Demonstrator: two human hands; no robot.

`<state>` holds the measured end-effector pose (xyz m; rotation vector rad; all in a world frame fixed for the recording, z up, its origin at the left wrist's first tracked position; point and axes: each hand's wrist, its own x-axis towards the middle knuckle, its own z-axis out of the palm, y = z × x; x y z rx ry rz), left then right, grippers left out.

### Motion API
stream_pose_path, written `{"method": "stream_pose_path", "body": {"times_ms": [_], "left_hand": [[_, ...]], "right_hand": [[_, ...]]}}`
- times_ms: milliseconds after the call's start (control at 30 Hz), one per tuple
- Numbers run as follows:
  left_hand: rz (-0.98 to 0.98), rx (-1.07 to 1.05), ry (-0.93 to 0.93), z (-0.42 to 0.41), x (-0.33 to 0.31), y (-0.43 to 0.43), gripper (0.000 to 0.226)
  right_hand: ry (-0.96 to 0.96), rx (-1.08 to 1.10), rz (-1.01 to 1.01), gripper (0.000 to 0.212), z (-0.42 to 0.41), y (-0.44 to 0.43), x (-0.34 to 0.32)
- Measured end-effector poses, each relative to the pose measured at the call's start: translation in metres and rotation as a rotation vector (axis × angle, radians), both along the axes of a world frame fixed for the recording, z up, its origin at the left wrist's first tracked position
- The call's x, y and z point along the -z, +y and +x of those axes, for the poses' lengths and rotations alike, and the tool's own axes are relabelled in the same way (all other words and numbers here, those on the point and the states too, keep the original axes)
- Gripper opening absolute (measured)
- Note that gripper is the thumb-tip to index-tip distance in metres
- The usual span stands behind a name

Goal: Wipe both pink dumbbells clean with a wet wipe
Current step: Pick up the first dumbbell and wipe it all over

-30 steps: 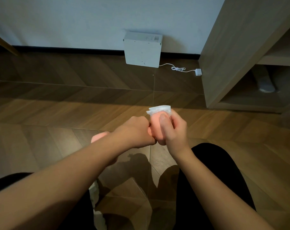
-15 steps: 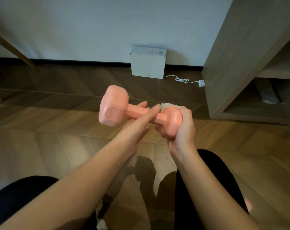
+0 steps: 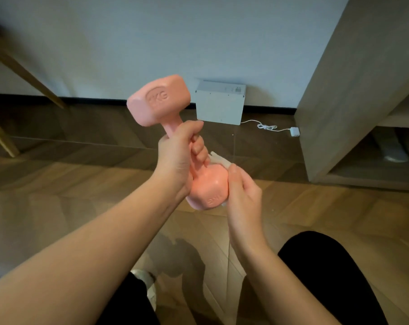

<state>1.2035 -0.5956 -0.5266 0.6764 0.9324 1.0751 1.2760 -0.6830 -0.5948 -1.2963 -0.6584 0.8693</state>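
A pink dumbbell [image 3: 160, 102] marked 1KG is held in the air, tilted, one head up and left, the other head low and near me. My left hand [image 3: 178, 158] grips its handle with fingers curled round it. My right hand [image 3: 242, 191] presses a white wet wipe [image 3: 218, 159] against the right side of the lower head; the wipe shows only above and below the fingers. The second dumbbell is not in view.
Wooden floor below. A white box [image 3: 218, 104] leans on the wall behind the dumbbell, with a white cable and plug [image 3: 293, 131] to its right. A wooden shelf unit [image 3: 353, 90] stands at the right. Wooden legs [image 3: 23, 66] stand far left. My black-clad knees are below.
The dumbbell has swung from pointing away, through lying level, to tilted steeply with one head raised. My left hand regripped the handle. My right hand stayed on the lower head with the wipe.
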Motion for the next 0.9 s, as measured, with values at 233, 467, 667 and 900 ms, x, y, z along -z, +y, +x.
{"method": "stream_pose_path", "body": {"times_ms": [233,467,667,900], "left_hand": [[-0.167,0.003,-0.050,-0.020,0.008,0.003,0.040],[-0.144,0.016,-0.022,-0.028,0.008,0.010,0.042],[-0.151,-0.036,-0.046,-0.026,0.008,0.011,0.036],[-0.192,-0.075,-0.083,-0.026,0.010,0.010,0.034]], "right_hand": [[-0.081,-0.207,-0.013,0.050,-0.001,-0.008,0.010],[-0.279,-0.255,0.175,0.040,-0.001,-0.012,0.011],[-0.486,-0.430,-0.013,0.080,0.002,-0.011,0.001],[-0.592,-0.145,0.039,0.080,0.001,-0.020,0.006]]}}
